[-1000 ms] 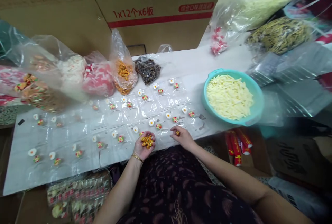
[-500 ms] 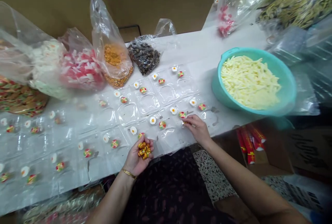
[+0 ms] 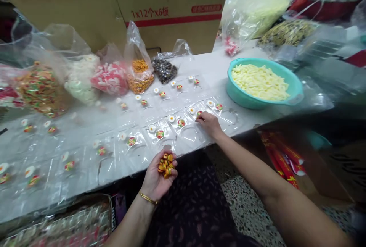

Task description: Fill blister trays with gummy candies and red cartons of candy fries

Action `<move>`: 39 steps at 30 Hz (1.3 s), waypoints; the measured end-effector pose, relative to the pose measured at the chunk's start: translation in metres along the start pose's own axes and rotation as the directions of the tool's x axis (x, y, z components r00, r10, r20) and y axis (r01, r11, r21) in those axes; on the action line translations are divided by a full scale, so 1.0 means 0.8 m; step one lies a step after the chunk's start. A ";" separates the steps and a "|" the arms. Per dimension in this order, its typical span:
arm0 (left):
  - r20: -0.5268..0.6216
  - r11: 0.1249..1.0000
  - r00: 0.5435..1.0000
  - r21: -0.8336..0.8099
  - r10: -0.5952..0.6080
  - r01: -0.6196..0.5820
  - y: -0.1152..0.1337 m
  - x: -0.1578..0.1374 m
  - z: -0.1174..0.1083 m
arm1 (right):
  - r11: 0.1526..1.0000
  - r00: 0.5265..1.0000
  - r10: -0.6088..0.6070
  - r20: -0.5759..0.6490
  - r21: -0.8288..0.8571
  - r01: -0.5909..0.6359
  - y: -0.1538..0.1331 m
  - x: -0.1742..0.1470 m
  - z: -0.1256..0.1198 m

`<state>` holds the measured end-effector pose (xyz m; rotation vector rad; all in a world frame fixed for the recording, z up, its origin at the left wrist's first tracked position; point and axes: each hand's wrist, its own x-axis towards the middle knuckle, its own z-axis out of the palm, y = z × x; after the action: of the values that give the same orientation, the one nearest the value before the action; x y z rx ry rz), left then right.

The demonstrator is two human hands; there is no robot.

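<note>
My left hand (image 3: 160,172) is cupped palm up at the table's front edge. It holds several small orange pieces with dark stripes (image 3: 166,165), like mini burger candies. My right hand (image 3: 208,124) reaches over the clear plastic trays (image 3: 188,134), thumb and fingers pinched together; what sits between the fingertips is too small to make out. Just beyond those fingertips lies a round pizza-like candy (image 3: 199,113), partly covered by the hand. Beside it is a white fried-egg candy (image 3: 191,110). Other tray sections hold the same pairs, such as this pizza-like candy (image 3: 181,123) and egg candy (image 3: 171,118).
A turquoise basin (image 3: 248,104) of pale yellow strips stands at the right. Along the back are plastic bags with pink-and-white pieces (image 3: 110,79), orange pieces (image 3: 140,81) and dark pieces (image 3: 164,70). Behind them rises a cardboard box (image 3: 177,33). Red tubes (image 3: 281,159) lie in a box below.
The camera view has shifted, so the table looks lower and farther off. My left hand has drawn back from the trays with its pieces. My right hand now partly covers the pizza-like candy.
</note>
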<state>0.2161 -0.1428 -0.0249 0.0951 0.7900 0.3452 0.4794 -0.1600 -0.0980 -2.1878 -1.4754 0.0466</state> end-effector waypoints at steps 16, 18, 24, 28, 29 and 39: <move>0.007 0.993 0.994 -0.036 0.109 -0.108 -0.024 -0.031 -0.047 | 0.961 0.982 -0.111 0.150 -0.235 0.144 -0.052 -0.037 -0.038; 0.013 0.993 0.994 -0.035 0.109 -0.108 -0.023 -0.026 -0.045 | 0.988 0.983 -0.154 0.099 0.030 0.151 -0.086 -0.056 -0.042; -0.079 0.994 0.992 0.051 0.097 -0.093 -0.040 -0.004 -0.032 | 0.844 0.862 -0.415 0.291 0.478 0.244 -0.170 -0.124 -0.044; -0.104 0.972 0.990 0.223 0.093 -0.068 -0.050 0.010 -0.019 | 0.831 0.927 -0.237 0.291 0.555 0.038 -0.139 -0.128 -0.048; -0.097 0.965 0.992 0.256 0.081 -0.053 -0.051 0.013 -0.016 | 0.790 0.947 -0.159 0.279 0.611 -0.047 -0.121 -0.124 -0.053; -0.132 0.976 0.991 0.211 -0.025 0.052 -0.061 0.025 -0.007 | 0.624 0.831 0.555 0.043 0.638 -0.450 0.071 -0.022 -0.076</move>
<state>0.2382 -0.1820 -0.0526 0.2613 0.9549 0.2299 0.5390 -0.2149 -0.0724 -1.8921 -0.5647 0.4797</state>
